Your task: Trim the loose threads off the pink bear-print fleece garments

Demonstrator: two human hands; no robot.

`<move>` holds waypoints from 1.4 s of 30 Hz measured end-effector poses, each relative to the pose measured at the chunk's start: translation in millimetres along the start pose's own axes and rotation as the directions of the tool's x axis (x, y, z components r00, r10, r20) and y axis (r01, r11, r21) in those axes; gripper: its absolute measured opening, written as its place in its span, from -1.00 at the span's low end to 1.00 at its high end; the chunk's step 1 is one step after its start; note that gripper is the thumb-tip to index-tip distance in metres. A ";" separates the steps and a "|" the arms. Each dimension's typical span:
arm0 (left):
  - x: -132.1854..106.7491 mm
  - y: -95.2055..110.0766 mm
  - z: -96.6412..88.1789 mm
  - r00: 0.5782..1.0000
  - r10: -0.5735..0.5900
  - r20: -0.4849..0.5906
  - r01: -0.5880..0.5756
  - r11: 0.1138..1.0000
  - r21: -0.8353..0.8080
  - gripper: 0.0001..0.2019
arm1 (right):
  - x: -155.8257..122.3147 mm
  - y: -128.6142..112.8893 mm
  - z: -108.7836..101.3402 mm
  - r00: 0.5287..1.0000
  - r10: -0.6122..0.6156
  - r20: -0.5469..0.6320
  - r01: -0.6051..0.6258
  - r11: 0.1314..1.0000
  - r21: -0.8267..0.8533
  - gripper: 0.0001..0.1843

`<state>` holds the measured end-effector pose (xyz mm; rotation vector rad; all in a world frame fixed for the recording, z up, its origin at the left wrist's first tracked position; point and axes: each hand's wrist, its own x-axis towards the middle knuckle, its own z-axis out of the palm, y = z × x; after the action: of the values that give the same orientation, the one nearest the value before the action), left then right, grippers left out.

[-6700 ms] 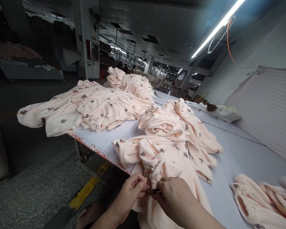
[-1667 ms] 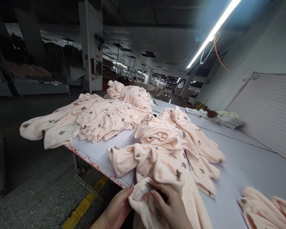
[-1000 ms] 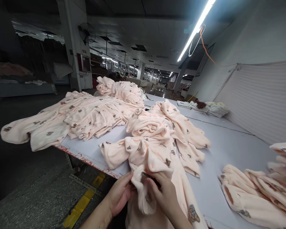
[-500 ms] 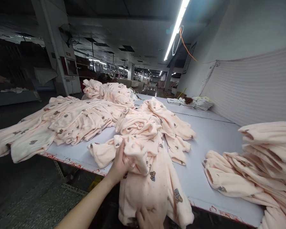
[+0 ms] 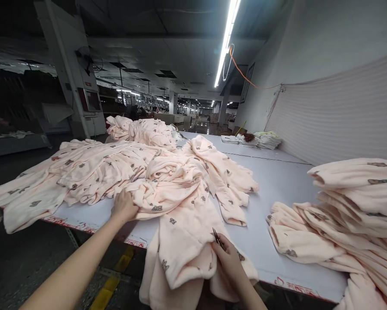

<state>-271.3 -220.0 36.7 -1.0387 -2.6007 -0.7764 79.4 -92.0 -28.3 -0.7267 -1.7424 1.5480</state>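
A pale pink fleece garment printed with small bears lies bunched in front of me, its lower part draping over the table's front edge. My left hand is closed on a sleeve end at the garment's left side. My right hand is at the garment's right lower part, touching the fabric. Thread snips stick out of the right hand, their dark pointed blades upward, the rest hidden by the fingers.
More pink garments are heaped on the left, some hanging off the table. At the right edge stands a folded stack. White bundles lie at the back, near a striped cloth on the wall.
My left hand has moved left, pulling the sleeve out sideways. The right hand has risen from the garment's bottom, and the snips now show. The garment's lower part has folded over.
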 end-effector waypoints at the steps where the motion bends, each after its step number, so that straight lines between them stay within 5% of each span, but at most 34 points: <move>1: -5.0 5.0 -8.4 0.997 0.002 -0.071 -0.002 1.000 0.007 -0.54 | -0.1 0.0 -0.1 1.000 0.018 0.001 -0.018 0.999 0.037 -0.74; 4: -48.5 31.5 -24.2 0.958 0.090 -0.271 -0.096 0.995 -0.009 -0.60 | -6.0 -3.9 6.8 0.997 0.071 0.011 -0.072 0.989 0.130 -0.70; 5: -70.9 43.9 -24.2 0.927 0.207 -0.312 -0.242 0.967 -0.078 -0.68 | -8.7 -6.9 10.9 0.995 0.098 0.021 -0.101 0.979 0.175 -0.72; 6: -94.8 57.6 -21.4 0.914 0.324 -0.244 -0.372 0.909 -0.189 -0.75 | -11.2 -10.5 15.3 0.990 0.134 0.034 -0.138 0.964 0.228 -0.72; 7: -118.1 71.9 -16.1 0.904 0.423 -0.056 -0.419 0.853 -0.311 -0.76 | -13.4 -14.3 19.4 0.984 0.172 0.054 -0.180 0.943 0.279 -0.72; 9: -155.1 98.1 -2.0 0.857 0.457 0.238 -0.312 0.828 -0.466 -0.69 | -16.4 -20.9 24.9 0.971 0.219 0.099 -0.240 0.914 0.327 -0.72; 11: -172.8 115.3 10.3 0.858 0.382 0.344 -0.156 0.831 -0.534 -0.84 | -17.8 -24.6 24.4 0.981 0.161 0.105 -0.181 0.958 0.221 -0.73; 13: -173.8 120.5 16.1 0.875 0.311 0.371 -0.025 0.794 -0.607 -0.88 | -18.8 -25.6 18.4 0.998 0.034 0.061 -0.032 0.999 -0.036 -0.80; 17: -163.8 107.2 14.8 0.896 0.321 0.306 -0.008 0.701 -0.713 -0.83 | -24.8 -32.3 9.6 0.995 -0.100 0.027 0.100 0.862 -0.498 -0.88; 22: -168.1 92.5 16.5 0.910 0.398 0.113 -0.206 0.673 -0.710 -0.78 | -30.5 -61.7 25.2 0.979 -0.129 0.157 0.196 0.803 -0.563 -0.81; 29: -165.9 85.3 14.3 0.914 0.392 0.101 -0.210 0.672 -0.710 -0.77 | -22.7 -66.6 37.9 0.977 0.002 0.211 0.127 0.794 -0.595 -0.77; 32: -159.5 83.9 11.7 0.926 0.318 0.201 -0.051 0.636 -0.770 -0.73 | -25.5 -49.6 40.9 0.985 -0.071 0.159 0.157 0.757 -0.634 -0.80; 34: -155.1 86.3 8.0 0.857 0.312 0.410 0.197 0.536 -0.821 -0.77 | -23.5 -37.8 43.8 0.979 -0.153 0.136 0.204 0.711 -0.672 -0.78; 36: -151.5 90.6 2.4 0.728 0.323 0.605 0.504 0.346 -0.791 -0.81 | -16.6 -30.3 46.7 0.974 -0.217 0.070 0.201 0.670 -0.715 -0.79; 38: -149.5 94.4 -3.5 0.640 0.311 0.703 0.711 0.108 -0.695 -0.74 | -8.1 -29.4 48.6 0.973 -0.229 -0.001 0.157 0.667 -0.728 -0.85; 40: -148.6 95.9 -7.6 0.613 0.279 0.739 0.781 -0.073 -0.621 -0.72 | -3.4 -34.5 48.9 0.983 -0.183 -0.021 0.118 0.712 -0.692 -0.92; 42: -148.6 94.9 -8.5 0.600 0.279 0.750 0.799 -0.165 -0.579 -0.72 | -5.2 -42.0 48.3 0.988 -0.151 0.027 0.134 0.766 -0.629 -0.96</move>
<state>-98.2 -251.5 21.5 -0.8312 -2.2322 -3.7076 45.6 -131.0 10.0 -0.8936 -2.2644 0.8198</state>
